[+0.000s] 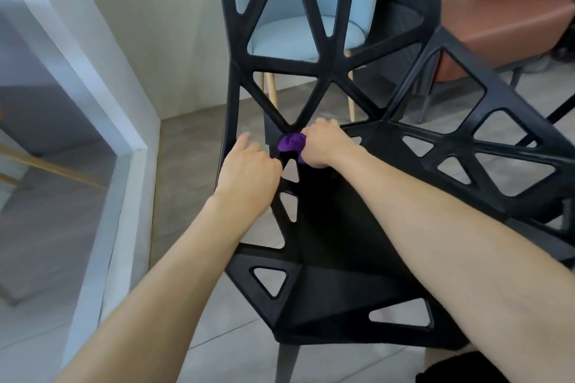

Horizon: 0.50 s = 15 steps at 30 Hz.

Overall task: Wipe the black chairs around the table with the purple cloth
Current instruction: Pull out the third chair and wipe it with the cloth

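A black chair (336, 258) with triangular cut-outs fills the middle of the view, its backrest rising toward the top. My right hand (323, 144) grips a bunched purple cloth (291, 144) and presses it against the joint where the backrest meets the seat. My left hand (249, 165) holds the chair's left edge beside the cloth, fingers curled round a strut. A second black chair (485, 146) of the same design stands close on the right, touching the first.
A light blue upholstered chair (311, 31) with wooden legs stands behind the backrest. A brown sofa (513, 9) sits at the top right. A white-framed glass panel (93, 134) runs along the left. Grey tiled floor (193, 149) lies beneath.
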Available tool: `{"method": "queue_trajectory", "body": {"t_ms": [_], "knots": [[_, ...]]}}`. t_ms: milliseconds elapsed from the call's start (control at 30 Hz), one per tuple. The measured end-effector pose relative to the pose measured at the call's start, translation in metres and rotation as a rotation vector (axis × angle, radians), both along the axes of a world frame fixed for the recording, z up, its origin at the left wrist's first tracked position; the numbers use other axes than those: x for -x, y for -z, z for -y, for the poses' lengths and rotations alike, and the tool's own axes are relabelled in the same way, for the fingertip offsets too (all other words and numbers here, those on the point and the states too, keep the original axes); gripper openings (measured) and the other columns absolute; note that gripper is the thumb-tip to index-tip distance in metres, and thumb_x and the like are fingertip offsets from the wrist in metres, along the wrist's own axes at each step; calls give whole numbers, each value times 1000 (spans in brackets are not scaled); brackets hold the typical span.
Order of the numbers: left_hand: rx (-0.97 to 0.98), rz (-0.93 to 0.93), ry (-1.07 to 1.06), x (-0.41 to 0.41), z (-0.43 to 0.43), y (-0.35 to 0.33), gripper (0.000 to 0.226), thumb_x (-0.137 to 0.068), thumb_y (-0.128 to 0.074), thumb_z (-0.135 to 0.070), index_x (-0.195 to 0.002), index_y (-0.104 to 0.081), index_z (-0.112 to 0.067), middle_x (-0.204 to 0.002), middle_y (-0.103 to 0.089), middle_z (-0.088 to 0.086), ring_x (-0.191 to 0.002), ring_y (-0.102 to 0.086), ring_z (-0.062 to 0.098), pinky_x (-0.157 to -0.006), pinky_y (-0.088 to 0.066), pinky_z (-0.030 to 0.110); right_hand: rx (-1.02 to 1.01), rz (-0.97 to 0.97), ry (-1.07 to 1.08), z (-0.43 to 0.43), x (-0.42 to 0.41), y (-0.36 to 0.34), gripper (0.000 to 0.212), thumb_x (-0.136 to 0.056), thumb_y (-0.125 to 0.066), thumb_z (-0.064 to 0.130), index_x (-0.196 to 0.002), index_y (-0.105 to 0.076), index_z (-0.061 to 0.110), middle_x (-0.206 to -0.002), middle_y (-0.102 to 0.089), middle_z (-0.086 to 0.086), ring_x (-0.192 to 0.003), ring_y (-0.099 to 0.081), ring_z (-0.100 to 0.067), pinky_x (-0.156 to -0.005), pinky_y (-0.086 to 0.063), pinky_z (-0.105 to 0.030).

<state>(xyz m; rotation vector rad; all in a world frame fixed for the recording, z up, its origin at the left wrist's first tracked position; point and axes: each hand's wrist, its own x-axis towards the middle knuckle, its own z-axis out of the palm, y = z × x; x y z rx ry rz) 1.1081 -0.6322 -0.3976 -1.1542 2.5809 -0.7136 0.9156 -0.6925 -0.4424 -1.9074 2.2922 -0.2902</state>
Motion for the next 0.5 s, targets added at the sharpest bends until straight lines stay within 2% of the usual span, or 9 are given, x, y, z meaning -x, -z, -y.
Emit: {"method": "queue_trajectory", "body": {"t_ms": [100, 167, 233, 300, 400, 433, 500], "knots": [[24, -61, 41, -2, 7, 5, 9, -97, -54, -15, -95, -60, -22, -99, -72, 2, -106, -62, 29, -115, -36, 41, 148, 78, 0, 7, -14, 5, 48, -97, -68, 29, -142, -58, 17, -141, -49, -13, -133, -42, -39, -106, -49, -54], [9, -70, 21, -1, 9, 8, 7, -96, -57, -18, -94, -54, -23, -98, -72, 2, -104, -62, 29, -110, -40, 40, 116, 32, -39, 1, -23, 18, 58, -98, -68, 34, -152, -50, 24, -148, -45, -12, -138, -38, -39, -110, -47, -55], [14, -88, 1, 2, 9, 12, 6, -97, -60, -22, -103, -59, -22, -102, -72, 4, -107, -62, 30, -108, -42, 41, 98, 13, -55, -9, -15, 26, 62, -98, -64, 36, -156, -46, 27, -153, -44, -11, -140, -37, -39, -114, -44, -53], [29, -87, -23, 6, 10, 14, 18, -97, -61, -27, -115, -64, -21, -109, -72, 6, -113, -62, 31, -106, -44, 41, 98, 2, -103, -35, 0, 28, 60, -99, -57, 34, -158, -47, 28, -153, -46, -10, -136, -39, -37, -116, -42, -50], [23, -74, -43, 9, 13, 11, 22, -98, -60, -29, -118, -65, -21, -113, -72, 7, -116, -61, 31, -104, -45, 41, 138, -21, -180, -96, 36, 46, 59, -97, -52, 33, -156, -51, 34, -154, -45, -3, -139, -38, -31, -115, -43, -49], [18, -72, -47, 9, 13, 10, 22, -98, -59, -30, -118, -65, -21, -114, -71, 7, -116, -61, 31, -103, -46, 41, 117, -41, -156, -104, 61, 48, 59, -96, -52, 33, -155, -52, 36, -155, -45, 0, -139, -38, -30, -115, -43, -50], [22, -62, -50, 9, 12, 10, 22, -99, -57, -29, -119, -64, -22, -113, -71, 6, -115, -61, 30, -101, -46, 41, 60, -107, 35, -93, 104, 39, 60, -97, -58, 33, -156, -50, 37, -157, -42, -1, -140, -35, -32, -115, -41, -53]]}}
